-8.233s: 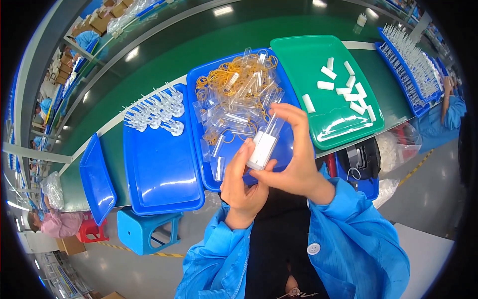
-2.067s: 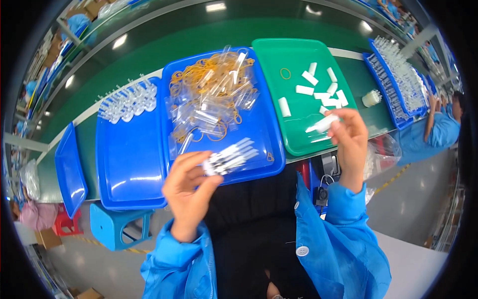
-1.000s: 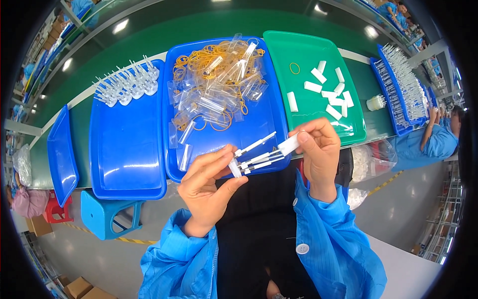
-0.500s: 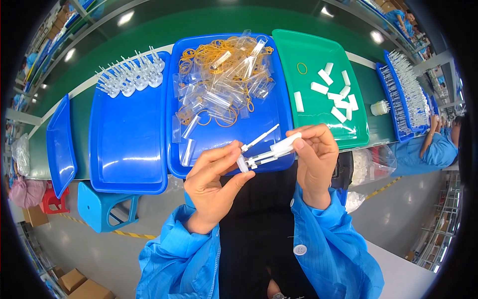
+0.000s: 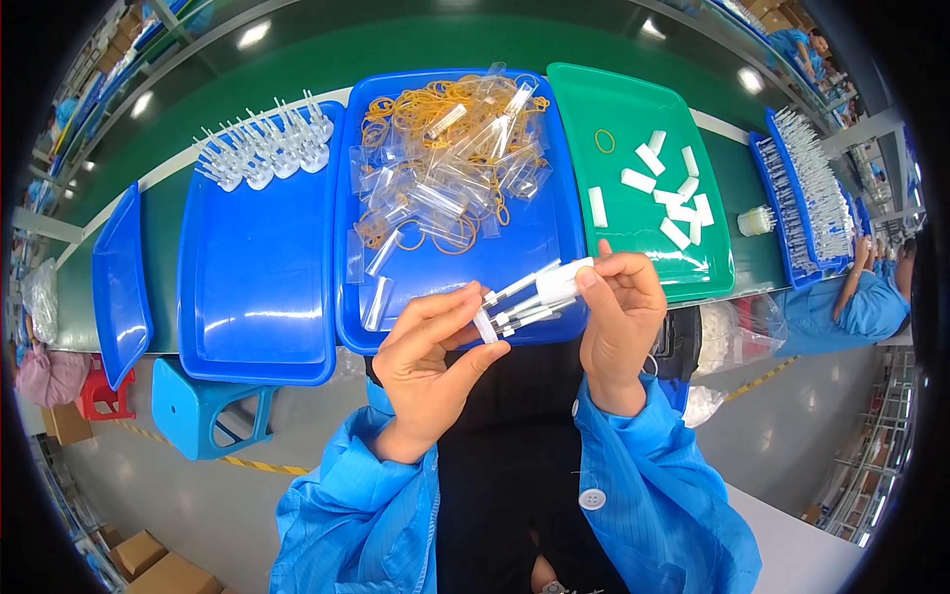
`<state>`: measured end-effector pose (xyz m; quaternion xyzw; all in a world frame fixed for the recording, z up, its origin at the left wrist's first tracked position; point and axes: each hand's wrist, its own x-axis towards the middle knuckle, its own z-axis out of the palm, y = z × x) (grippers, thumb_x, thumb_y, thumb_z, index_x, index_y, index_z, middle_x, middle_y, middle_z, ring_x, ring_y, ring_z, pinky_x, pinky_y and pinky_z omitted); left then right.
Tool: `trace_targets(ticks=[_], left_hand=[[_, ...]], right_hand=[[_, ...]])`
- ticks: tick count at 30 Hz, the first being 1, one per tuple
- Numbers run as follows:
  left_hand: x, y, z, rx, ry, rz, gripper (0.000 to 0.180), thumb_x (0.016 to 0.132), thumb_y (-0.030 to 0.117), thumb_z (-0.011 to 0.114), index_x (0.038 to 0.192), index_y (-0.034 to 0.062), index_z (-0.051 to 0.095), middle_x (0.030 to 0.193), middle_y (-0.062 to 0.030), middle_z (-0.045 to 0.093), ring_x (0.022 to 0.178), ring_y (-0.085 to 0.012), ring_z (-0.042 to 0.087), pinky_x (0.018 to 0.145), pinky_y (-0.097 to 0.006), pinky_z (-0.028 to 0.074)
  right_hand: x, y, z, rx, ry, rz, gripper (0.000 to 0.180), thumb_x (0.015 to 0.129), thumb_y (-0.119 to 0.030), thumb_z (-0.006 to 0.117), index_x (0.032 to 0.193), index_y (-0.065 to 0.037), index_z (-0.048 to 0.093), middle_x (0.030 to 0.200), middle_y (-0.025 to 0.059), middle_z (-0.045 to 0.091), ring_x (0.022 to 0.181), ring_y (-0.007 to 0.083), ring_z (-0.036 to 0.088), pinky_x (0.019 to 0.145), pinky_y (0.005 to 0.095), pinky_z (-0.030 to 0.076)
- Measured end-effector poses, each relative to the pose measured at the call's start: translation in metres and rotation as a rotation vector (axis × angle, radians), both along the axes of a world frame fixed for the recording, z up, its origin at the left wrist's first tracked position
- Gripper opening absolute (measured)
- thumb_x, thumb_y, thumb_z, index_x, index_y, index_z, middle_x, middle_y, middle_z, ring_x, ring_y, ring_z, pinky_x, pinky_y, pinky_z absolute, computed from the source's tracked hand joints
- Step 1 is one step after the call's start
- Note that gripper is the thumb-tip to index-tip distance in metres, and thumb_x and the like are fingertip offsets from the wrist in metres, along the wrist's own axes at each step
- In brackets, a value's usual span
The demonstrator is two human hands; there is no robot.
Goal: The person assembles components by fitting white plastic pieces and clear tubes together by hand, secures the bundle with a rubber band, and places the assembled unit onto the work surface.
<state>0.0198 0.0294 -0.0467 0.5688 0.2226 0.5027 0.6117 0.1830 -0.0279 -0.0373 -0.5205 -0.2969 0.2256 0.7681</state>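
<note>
The right hand (image 5: 621,307) is pinching a small white rectangular piece (image 5: 562,281) wrapped about one end of a bundle of thin clear plastic tubes with dark bands (image 5: 518,302); three or four tubes are showing, the exact count hard to tell. The left hand (image 5: 427,356) is closing thumb and fingers on the bundle's other end, just above the near rim of the middle blue plastic tray (image 5: 554,223). That tray is holding a heap of clear sleeves and tan rubber bands (image 5: 445,158). To its right, a green plastic tray (image 5: 633,109) is carrying about nine white pieces. To its left, another blue tray (image 5: 257,287) is carrying a row of clear plastic parts (image 5: 262,148).
</note>
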Motion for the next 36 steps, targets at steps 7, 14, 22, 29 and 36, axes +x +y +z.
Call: trace_targets(ticks=[7, 14, 22, 29, 36], left_hand=[[0.0, 0.002, -0.002, 0.023, 0.069, 0.034, 0.045, 0.068, -0.011, 0.077, 0.11, -0.0014, 0.066, 0.113, -0.0167, 0.06, 0.106, -0.0259, 0.062, 0.085, -0.033, 0.058], [0.001, 0.002, -0.003, 0.082, 0.103, 0.018, 0.045, 0.07, -0.012, 0.075, 0.112, -0.0015, 0.065, 0.116, -0.0184, 0.057, 0.109, -0.0292, 0.06, 0.086, -0.037, 0.058], [0.001, 0.003, 0.002, 0.003, 0.093, -0.068, 0.045, 0.071, -0.015, 0.071, 0.114, -0.0018, 0.063, 0.12, -0.0183, 0.055, 0.112, -0.028, 0.058, 0.086, -0.036, 0.058], [0.003, 0.003, 0.007, -0.037, 0.047, -0.089, 0.036, 0.072, -0.013, 0.072, 0.107, -0.0041, 0.064, 0.119, -0.0169, 0.054, 0.109, -0.026, 0.06, 0.087, -0.034, 0.057], [0.0, 0.004, 0.001, -0.018, -0.006, -0.079, 0.031, 0.074, -0.012, 0.071, 0.103, -0.005, 0.061, 0.121, -0.0168, 0.051, 0.113, -0.029, 0.058, 0.092, -0.037, 0.055]], right_hand=[[-0.003, -0.004, 0.002, -0.057, -0.01, 0.088, 0.011, 0.08, 0.003, 0.066, 0.089, -0.001, 0.064, 0.079, 0.0039, 0.068, 0.074, 0.0105, 0.064, 0.116, 0.0429, 0.012], [-0.002, -0.006, -0.003, -0.01, -0.021, 0.24, 0.013, 0.08, -0.001, 0.064, 0.093, 0.001, 0.065, 0.09, 0.0083, 0.068, 0.087, 0.0147, 0.065, 0.116, 0.044, 0.011], [0.021, -0.002, 0.015, 0.026, -0.342, 0.584, 0.017, 0.083, -0.006, 0.06, 0.098, -0.001, 0.066, 0.094, 0.0102, 0.067, 0.089, 0.0174, 0.062, 0.111, 0.0473, 0.023], [0.1, 0.024, -0.004, -0.491, -0.841, 0.011, 0.019, 0.082, -0.006, 0.063, 0.101, -0.004, 0.064, 0.091, 0.0103, 0.061, 0.081, 0.0229, 0.061, 0.075, 0.035, 0.047], [0.099, 0.024, -0.01, -0.635, -1.184, -0.017, 0.03, 0.073, 0.001, 0.063, 0.102, -0.007, 0.063, 0.093, 0.0159, 0.06, 0.082, 0.0363, 0.06, 0.07, 0.0415, 0.049]])
